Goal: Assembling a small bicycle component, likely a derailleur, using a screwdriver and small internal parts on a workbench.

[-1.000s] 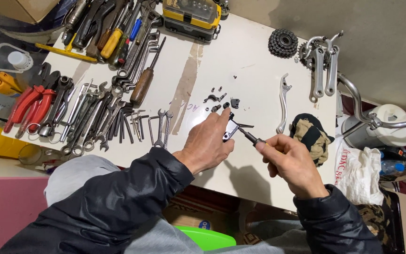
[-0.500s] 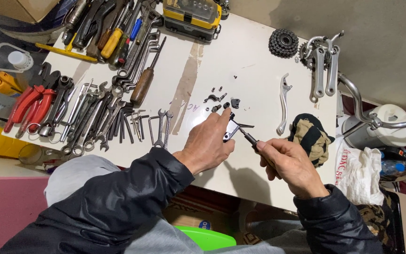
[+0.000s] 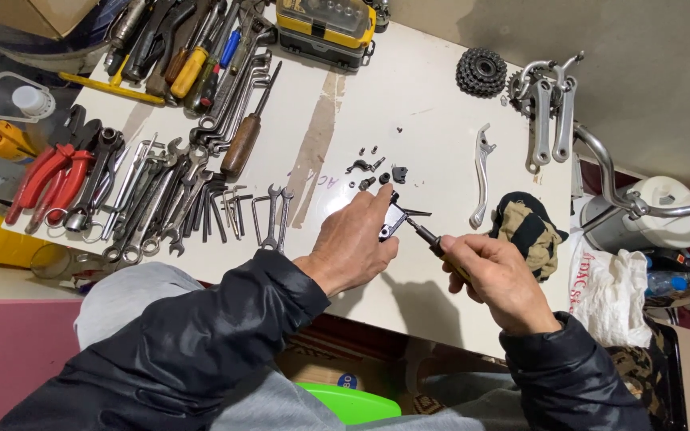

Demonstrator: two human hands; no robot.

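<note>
The left hand (image 3: pixel 353 243) pinches a small silver metal part (image 3: pixel 394 220) between thumb and fingertips, holding it just above the white tabletop (image 3: pixel 433 104). The right hand (image 3: pixel 495 279) is clenched around a screwdriver (image 3: pixel 427 239), whose tip meets the part; what exactly it engages is hard to make out. Just beyond the part lie small dark screws and fittings (image 3: pixel 373 169). Farther right rest a silver brake lever (image 3: pixel 481 172) and a camouflage cloth (image 3: pixel 527 227). To the left, wrenches (image 3: pixel 161 199) and red-handled pliers (image 3: pixel 45 179) crowd the tabletop.
</note>
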